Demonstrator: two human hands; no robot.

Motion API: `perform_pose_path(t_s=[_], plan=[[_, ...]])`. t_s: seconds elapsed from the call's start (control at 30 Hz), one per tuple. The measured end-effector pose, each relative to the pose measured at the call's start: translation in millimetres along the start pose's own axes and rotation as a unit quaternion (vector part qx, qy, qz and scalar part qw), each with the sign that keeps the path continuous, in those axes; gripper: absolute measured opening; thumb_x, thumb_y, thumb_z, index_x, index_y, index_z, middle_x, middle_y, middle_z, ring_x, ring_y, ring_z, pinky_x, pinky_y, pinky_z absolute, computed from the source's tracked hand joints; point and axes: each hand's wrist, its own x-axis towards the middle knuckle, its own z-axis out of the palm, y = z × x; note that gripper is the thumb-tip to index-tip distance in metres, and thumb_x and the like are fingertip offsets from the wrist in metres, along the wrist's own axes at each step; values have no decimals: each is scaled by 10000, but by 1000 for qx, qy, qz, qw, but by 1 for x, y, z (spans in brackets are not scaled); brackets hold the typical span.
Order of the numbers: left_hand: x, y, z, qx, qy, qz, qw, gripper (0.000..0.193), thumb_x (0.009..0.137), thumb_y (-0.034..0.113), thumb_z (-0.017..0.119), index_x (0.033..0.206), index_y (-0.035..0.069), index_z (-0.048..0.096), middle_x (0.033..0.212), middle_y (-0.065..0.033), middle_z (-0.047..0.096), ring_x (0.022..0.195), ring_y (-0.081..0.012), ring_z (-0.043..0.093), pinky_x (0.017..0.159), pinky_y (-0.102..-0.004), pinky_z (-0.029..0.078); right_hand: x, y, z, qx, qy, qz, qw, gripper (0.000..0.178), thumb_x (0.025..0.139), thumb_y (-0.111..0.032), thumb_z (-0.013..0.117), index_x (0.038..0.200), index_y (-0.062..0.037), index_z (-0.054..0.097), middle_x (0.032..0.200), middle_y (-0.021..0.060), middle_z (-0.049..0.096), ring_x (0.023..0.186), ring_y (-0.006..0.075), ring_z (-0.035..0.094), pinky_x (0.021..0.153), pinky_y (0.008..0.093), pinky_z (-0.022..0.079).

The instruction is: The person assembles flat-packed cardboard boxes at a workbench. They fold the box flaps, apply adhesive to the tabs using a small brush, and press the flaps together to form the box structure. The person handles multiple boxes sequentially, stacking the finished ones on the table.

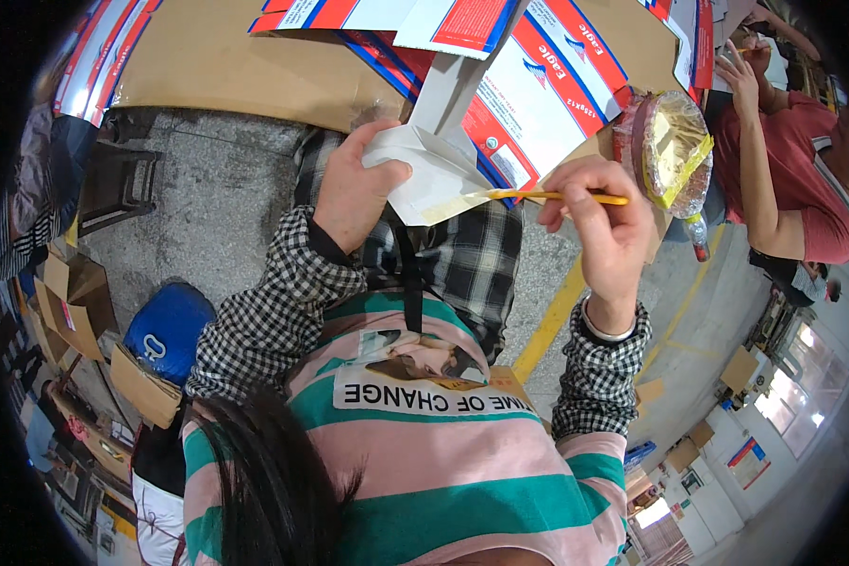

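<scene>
My left hand grips a white cardboard carton by its side, with the thumb on top and the fingers behind. My right hand is closed round a thin yellow brush, which looks like a narrow stick. Its tip meets the carton's lower right flap. A pale yellowish strip, like paste, lies along that flap edge. The carton is partly folded, its plain inner side showing, and is held above my lap at the table's near edge. A long grey-white panel runs up from it towards the printed sheets.
Red, white and blue printed cartons lie flat on the brown cardboard-covered table. At right sits a plastic-wrapped tub of pale paste, beside a small bottle. A person in red works farther right. A blue-covered seat stands at left.
</scene>
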Motion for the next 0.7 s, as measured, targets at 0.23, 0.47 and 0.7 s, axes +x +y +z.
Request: perform_pose_path(t_s=[0.23,0.47,0.7], plan=[[0,3,1,-5,-1,-5,1000,494,737,7,599,1220,-43,505,1059,-113,607,935,-172,601,827,-273,481,-4,-10,6,-10,5,-16,1000,41,866,9,523,833,25,541,855,82,585,675,105,574,573,226,439],[3,-2,-1,-17,-5,-4,1000,492,737,-4,594,1218,-44,506,1053,-114,610,932,-174,605,822,-276,486,-7,-11,5,-28,-20,-22,999,33,861,12,531,834,32,532,864,101,592,679,122,581,608,243,454],[1,1,1,1,-13,5,1000,481,749,3,593,1221,-40,509,1054,-107,613,931,-165,604,828,-270,483,-11,-11,9,-49,-42,-40,997,21,855,15,534,847,30,546,884,116,599,678,129,589,616,247,463]])
